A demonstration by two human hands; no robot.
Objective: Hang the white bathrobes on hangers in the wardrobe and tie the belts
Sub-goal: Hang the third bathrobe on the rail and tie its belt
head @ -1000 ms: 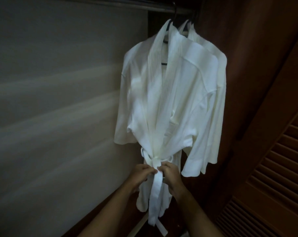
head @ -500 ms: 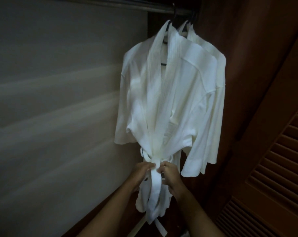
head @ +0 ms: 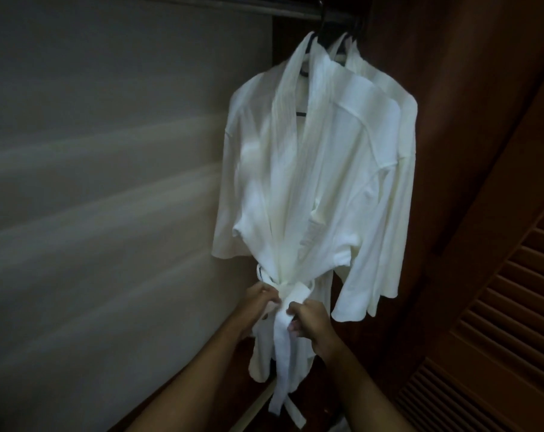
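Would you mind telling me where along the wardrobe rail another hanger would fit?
The rail runs bare left of the front robe, along the grey back wall. Right is crowded: a second robe hangs against the wooden side panel. Both hands, left and right, grip the belt.

You're looking into a dim wardrobe: the front bathrobe (head: 314, 182) glows palest, slightly soft, while pale streaks of light cross the grey back wall (head: 108, 198) (the louvred door (head: 498, 353) bows at the frame's edge).
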